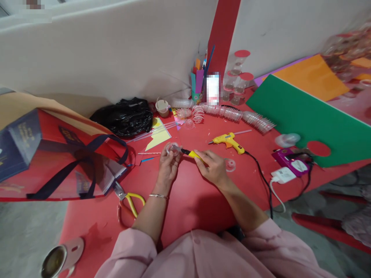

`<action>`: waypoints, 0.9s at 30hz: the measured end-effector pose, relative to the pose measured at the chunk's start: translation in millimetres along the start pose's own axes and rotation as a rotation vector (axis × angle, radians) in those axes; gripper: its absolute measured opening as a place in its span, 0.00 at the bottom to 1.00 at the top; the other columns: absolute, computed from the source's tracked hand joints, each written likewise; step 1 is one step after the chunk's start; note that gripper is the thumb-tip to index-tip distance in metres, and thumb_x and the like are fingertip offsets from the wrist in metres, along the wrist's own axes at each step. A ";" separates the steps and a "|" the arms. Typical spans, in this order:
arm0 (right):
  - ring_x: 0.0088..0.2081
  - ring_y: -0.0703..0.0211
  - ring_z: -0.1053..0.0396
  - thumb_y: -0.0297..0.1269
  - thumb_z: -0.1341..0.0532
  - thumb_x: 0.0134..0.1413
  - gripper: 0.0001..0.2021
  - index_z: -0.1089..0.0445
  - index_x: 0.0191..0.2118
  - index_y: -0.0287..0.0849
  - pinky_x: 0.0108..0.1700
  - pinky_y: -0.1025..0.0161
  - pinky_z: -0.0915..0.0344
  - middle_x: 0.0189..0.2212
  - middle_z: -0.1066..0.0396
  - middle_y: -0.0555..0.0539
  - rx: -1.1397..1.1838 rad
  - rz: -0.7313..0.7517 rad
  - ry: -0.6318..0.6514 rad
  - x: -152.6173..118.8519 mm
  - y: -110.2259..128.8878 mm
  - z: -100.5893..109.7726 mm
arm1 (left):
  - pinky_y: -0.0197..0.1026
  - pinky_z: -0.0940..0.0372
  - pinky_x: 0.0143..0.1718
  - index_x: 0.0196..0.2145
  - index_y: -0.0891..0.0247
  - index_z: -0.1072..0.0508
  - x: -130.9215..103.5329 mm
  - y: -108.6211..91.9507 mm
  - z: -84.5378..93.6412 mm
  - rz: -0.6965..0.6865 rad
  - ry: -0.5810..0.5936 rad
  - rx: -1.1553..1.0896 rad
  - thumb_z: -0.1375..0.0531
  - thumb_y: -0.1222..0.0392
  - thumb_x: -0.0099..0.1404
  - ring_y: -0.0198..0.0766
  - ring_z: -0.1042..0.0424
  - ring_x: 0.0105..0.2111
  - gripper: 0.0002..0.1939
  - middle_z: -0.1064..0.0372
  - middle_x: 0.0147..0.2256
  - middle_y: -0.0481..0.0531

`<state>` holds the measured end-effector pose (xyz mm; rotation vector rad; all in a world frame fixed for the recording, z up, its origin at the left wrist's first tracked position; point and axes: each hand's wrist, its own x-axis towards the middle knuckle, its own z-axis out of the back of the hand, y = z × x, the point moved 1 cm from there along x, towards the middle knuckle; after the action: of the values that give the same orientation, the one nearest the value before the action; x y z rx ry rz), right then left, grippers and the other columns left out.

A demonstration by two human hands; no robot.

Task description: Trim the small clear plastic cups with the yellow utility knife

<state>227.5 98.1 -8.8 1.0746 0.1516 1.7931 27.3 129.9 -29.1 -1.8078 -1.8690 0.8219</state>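
Observation:
My left hand grips a small clear plastic lid between thumb and fingers. A yellow-and-black cutter knife is closed in my right hand, its grey blade pointing left at the lid. From here I cannot tell whether the blade touches the plastic. Another clear lid lies on the red table, just right of my right hand. Beyond that hand rests a yellow hot glue gun. Pliers with yellow and red handles lie left of my left forearm.
Stacked clear lids curve along the back. A large shopping bag and black plastic bag occupy the left. Green board, purple power strip and cords are at right. A mug stands near left.

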 end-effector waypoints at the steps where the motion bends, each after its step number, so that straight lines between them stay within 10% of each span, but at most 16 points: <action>1: 0.41 0.58 0.22 0.40 0.38 0.67 0.16 0.24 0.58 0.49 0.48 0.61 0.26 0.44 0.20 0.46 -0.011 -0.007 0.002 0.0 -0.2 0.2 | 0.45 0.29 0.56 0.49 0.57 0.23 1.1 -1.2 1.7 -0.011 -0.013 0.001 0.26 0.60 0.60 0.43 0.22 0.52 0.19 0.23 0.52 0.53; 10: 0.44 0.55 0.23 0.44 0.42 0.71 0.18 0.27 0.61 0.50 0.48 0.59 0.28 0.48 0.21 0.44 -0.091 -0.121 0.007 -0.6 -6.3 -2.9 | 0.44 0.27 0.53 0.50 0.56 0.22 -0.7 -4.7 -0.6 0.021 -0.012 0.070 0.28 0.53 0.62 0.44 0.21 0.51 0.19 0.22 0.51 0.54; 20: 0.47 0.48 0.30 0.52 0.43 0.70 0.19 0.22 0.54 0.48 0.47 0.54 0.39 0.44 0.22 0.43 -0.327 -0.105 0.249 3.2 -7.8 -16.7 | 0.37 0.32 0.27 0.46 0.63 0.23 -4.0 -2.2 -7.5 0.001 0.042 0.181 0.30 0.44 0.59 0.39 0.22 0.29 0.24 0.20 0.37 0.57; 27: 0.43 0.54 0.29 0.49 0.51 0.74 0.23 0.20 0.44 0.46 0.46 0.57 0.42 0.38 0.22 0.44 -0.441 -0.292 0.125 -34.6 33.6 38.9 | 0.37 0.34 0.28 0.43 0.64 0.24 1.0 0.9 -5.7 0.012 0.017 0.184 0.34 0.45 0.61 0.37 0.23 0.28 0.21 0.21 0.35 0.54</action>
<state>236.2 40.3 11.8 0.5936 -0.0138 1.5330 31.7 131.5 -25.5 -1.7084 -1.7134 0.9469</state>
